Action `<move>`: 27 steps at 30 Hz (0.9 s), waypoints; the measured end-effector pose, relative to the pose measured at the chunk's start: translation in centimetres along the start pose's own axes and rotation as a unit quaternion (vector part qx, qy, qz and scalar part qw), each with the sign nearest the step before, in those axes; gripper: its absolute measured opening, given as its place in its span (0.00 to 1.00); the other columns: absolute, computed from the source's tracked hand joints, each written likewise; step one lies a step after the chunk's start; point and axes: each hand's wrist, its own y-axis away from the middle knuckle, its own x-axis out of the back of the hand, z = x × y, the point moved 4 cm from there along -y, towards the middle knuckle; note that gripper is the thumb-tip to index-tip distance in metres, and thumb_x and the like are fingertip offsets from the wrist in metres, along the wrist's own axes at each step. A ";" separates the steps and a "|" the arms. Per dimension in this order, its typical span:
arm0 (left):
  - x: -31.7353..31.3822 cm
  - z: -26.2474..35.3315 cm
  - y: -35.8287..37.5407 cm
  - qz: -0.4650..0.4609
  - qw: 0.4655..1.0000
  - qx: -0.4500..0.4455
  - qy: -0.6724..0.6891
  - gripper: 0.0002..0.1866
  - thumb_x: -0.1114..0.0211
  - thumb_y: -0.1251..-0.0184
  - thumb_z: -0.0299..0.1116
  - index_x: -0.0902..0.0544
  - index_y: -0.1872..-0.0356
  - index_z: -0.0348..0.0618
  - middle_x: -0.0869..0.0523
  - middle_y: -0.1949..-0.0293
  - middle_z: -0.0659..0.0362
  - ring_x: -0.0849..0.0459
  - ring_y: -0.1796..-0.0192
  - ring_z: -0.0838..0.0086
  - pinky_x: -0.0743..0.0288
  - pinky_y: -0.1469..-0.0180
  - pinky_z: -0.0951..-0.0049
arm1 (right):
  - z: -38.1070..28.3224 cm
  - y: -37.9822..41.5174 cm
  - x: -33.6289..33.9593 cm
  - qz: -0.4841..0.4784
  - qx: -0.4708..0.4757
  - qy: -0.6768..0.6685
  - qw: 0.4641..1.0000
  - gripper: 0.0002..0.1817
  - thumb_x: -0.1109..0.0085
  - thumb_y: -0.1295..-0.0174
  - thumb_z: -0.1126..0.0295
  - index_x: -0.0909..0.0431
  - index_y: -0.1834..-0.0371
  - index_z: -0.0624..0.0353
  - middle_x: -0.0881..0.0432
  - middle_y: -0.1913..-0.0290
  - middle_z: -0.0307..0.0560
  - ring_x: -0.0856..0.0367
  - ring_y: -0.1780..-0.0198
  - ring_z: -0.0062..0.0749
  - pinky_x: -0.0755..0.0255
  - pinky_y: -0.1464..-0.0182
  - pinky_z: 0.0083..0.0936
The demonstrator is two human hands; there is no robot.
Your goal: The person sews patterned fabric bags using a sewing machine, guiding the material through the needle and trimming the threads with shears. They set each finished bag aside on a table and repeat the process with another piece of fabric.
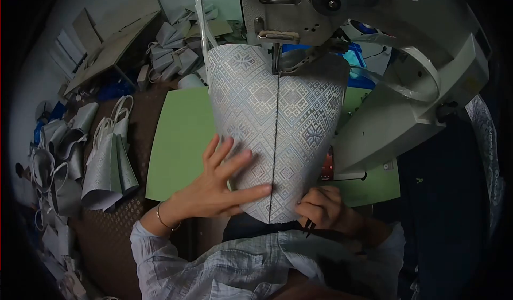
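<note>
A bag (256,102) of silvery patterned fabric stands under the head of a sewing machine (299,11). Down its middle runs a dark seam, whose top end meets the presser foot (276,59). White strap handles (199,6) rise at its left and loop out on the right. My left hand (224,180) lies on the lower left of the fabric, fingers spread, the thumb close to the seam. At the lower right edge of the bag, my right hand (323,206) is closed. A dark tool with two thin points (309,227) sticks out below its fingers; its other end is hidden.
A green work surface (171,145) lies beneath the bag. Several similar bags (107,161) stand on brown cloth at the left. More pale pieces (173,49) are piled at the back beside a board box (115,46). The machine's arm (395,123) blocks the right side.
</note>
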 end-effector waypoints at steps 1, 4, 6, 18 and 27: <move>-0.2 0.4 0.7 -0.004 0.998 -0.043 -0.044 0.40 0.23 0.51 0.50 0.27 0.34 0.56 0.35 0.30 0.52 0.37 0.28 0.54 0.47 0.28 0.42 | 0.0 0.0 0.1 -0.004 -0.002 -0.001 1.000 0.17 0.38 0.55 0.78 0.28 0.59 0.57 0.30 0.70 0.39 0.24 0.74 0.29 0.28 0.76 0.24; 0.1 1.8 1.5 0.029 0.991 -0.108 -0.071 0.19 0.28 0.44 0.34 0.16 0.49 0.56 0.18 0.45 0.64 0.22 0.40 0.70 0.32 0.34 0.57 | 0.0 -0.4 0.2 -0.014 0.003 -0.008 1.000 0.19 0.37 0.56 0.79 0.28 0.58 0.58 0.29 0.70 0.40 0.23 0.74 0.29 0.27 0.76 0.24; 1.5 2.8 0.3 0.078 0.984 -0.145 -0.069 0.10 0.28 0.45 0.31 0.11 0.61 0.55 0.12 0.61 0.70 0.14 0.53 0.78 0.19 0.49 0.75 | -0.2 -0.8 0.4 -0.010 0.004 0.002 1.000 0.21 0.35 0.56 0.78 0.27 0.56 0.59 0.28 0.69 0.40 0.23 0.73 0.30 0.27 0.76 0.24; 2.1 1.7 -1.2 0.104 0.978 -0.165 -0.075 0.08 0.26 0.48 0.29 0.11 0.65 0.53 0.11 0.63 0.69 0.13 0.55 0.78 0.19 0.52 0.77 | 0.2 -2.1 1.3 0.014 -0.006 0.032 0.999 0.17 0.37 0.53 0.78 0.26 0.58 0.60 0.26 0.71 0.41 0.23 0.75 0.29 0.27 0.77 0.24; 2.5 0.9 -2.2 0.091 0.979 -0.161 -0.082 0.09 0.25 0.49 0.30 0.11 0.65 0.53 0.11 0.62 0.68 0.13 0.55 0.78 0.19 0.53 0.78 | 1.4 -2.4 1.4 0.016 -0.003 0.069 0.997 0.22 0.37 0.63 0.81 0.26 0.59 0.58 0.24 0.71 0.42 0.24 0.76 0.33 0.32 0.76 0.28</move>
